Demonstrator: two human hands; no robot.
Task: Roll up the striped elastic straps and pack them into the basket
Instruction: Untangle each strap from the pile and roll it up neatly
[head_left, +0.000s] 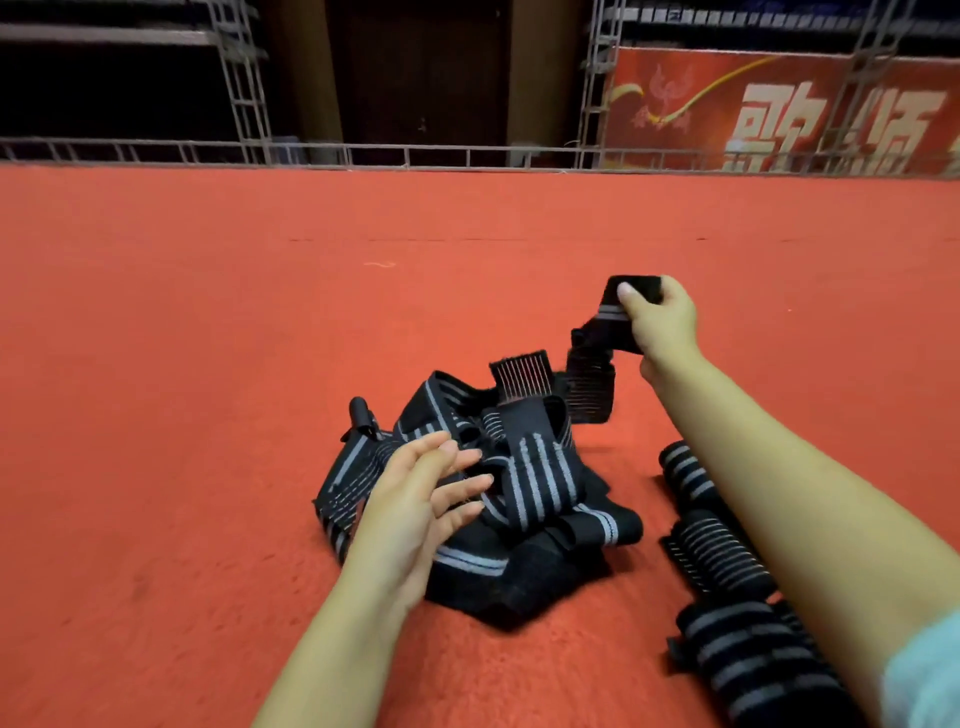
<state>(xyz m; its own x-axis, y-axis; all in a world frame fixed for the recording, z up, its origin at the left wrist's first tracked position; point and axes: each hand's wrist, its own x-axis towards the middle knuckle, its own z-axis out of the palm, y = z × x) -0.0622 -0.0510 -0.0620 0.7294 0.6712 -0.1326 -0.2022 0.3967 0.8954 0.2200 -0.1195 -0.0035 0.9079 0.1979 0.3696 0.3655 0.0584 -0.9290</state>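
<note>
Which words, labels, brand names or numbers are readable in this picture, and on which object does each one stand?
"歌颂": large pale characters on the red banner behind the metal railing; the second is cut by a truss and blurred, so this reading is uncertain. More text runs off the right edge, unreadable.
Striped elastic straps: no readable label or brand.
Red carpet: no text.

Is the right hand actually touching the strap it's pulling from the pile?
Touching. The head view shows the right hand gripping the strap end, thumb pressed on its black tip.
</note>
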